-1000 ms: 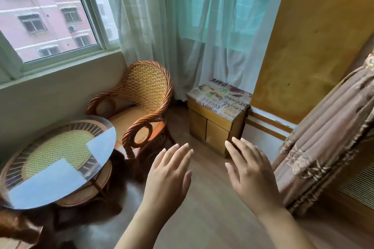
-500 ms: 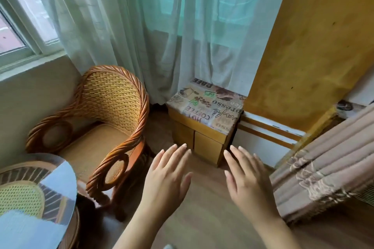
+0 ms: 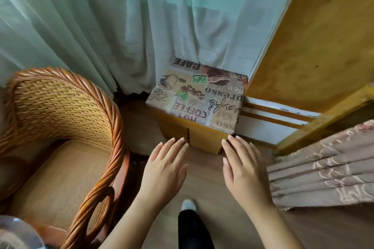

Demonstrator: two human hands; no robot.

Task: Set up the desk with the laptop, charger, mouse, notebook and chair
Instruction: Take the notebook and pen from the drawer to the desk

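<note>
Since a second ago my view has swung right and dropped: the round glass table has slid almost out of sight at the lower left, and the wicker chair (image 3: 60, 137) now fills the left side while the small cabinet (image 3: 199, 107) with the coffee-print cover sits straight ahead. My left hand (image 3: 164, 170) and right hand (image 3: 244, 170) have kept their pose, both flat and spread, palms down, each grip released and holding nothing. They hover short of the cabinet front, well apart from the chair.

Of the task's things only the chair shows; laptop, charger, mouse and notebook are not in view. It stands on the wooden floor just left of my left forearm, its back toward the sheer curtain (image 3: 121, 26) and its seat opening toward the lower left, so its front-to-back axis runs diagonally.

I judge it light for its bulk, stiff in the frame, the weave slightly springy. The thick twisted armrest (image 3: 119, 147) looks grippy; I would take one armrest in each hand, not the woven back.
</note>
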